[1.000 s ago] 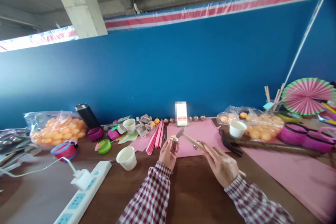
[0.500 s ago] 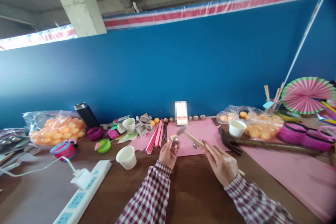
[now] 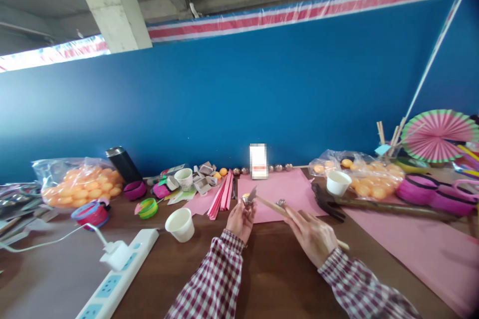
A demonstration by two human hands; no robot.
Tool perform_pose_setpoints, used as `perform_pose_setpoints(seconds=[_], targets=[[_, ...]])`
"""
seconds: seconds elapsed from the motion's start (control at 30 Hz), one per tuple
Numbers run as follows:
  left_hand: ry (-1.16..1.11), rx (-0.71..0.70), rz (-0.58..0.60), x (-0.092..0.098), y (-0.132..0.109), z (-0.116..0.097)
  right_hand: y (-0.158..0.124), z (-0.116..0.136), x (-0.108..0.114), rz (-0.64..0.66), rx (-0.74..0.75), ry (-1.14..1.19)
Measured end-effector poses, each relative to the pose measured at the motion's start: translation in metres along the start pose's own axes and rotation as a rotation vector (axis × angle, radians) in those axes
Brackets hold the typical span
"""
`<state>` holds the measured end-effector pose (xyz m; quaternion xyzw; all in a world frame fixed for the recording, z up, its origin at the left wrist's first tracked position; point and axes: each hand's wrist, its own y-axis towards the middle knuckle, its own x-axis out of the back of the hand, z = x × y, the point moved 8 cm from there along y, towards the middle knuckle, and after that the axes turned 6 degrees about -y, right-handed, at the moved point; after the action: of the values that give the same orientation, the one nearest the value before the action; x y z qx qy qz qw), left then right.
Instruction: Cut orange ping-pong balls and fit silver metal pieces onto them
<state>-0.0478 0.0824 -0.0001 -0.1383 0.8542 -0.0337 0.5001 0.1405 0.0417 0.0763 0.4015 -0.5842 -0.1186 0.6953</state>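
My left hand [image 3: 239,222] is closed around a small ball [image 3: 245,197], part orange and part shiny silver, above the near edge of a pink sheet [image 3: 290,187]. In my right hand [image 3: 313,237] is a small hammer [image 3: 271,206] with a pale wooden handle. Its grey head touches or nearly touches the ball; which of these I cannot tell. A little heap of silver pieces [image 3: 280,203] lies on the sheet, just beyond my right fingers. Along the wall stand several silver balls [image 3: 278,168] like the held one.
Left of my arm stand a white paper cup [image 3: 180,225] and a power strip [image 3: 119,274] with a plug. Pink strips [image 3: 221,195] lie beyond. Rightward are a larger claw hammer [image 3: 325,203], another white cup [image 3: 338,183] and a bag of orange balls [image 3: 374,179].
The hammer's head has come down and slightly left onto or close to the ball. My right hand has shifted a little left; my left hand stays in place.
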Motion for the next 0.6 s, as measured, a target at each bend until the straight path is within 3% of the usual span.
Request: perform_pose_setpoints(seconds=[0.37, 0.6], targets=[[-0.044, 0.022, -0.008, -0.0045, -0.0017, 0.0005, 0.0005, -0.0093, 0.0061, -0.044, -0.07, 0.049], [-0.097, 0.072, 0.074, -0.0092, -0.0019, 0.0047, 0.0009, -0.0004, 0.0005, 0.009, -0.007, -0.002]])
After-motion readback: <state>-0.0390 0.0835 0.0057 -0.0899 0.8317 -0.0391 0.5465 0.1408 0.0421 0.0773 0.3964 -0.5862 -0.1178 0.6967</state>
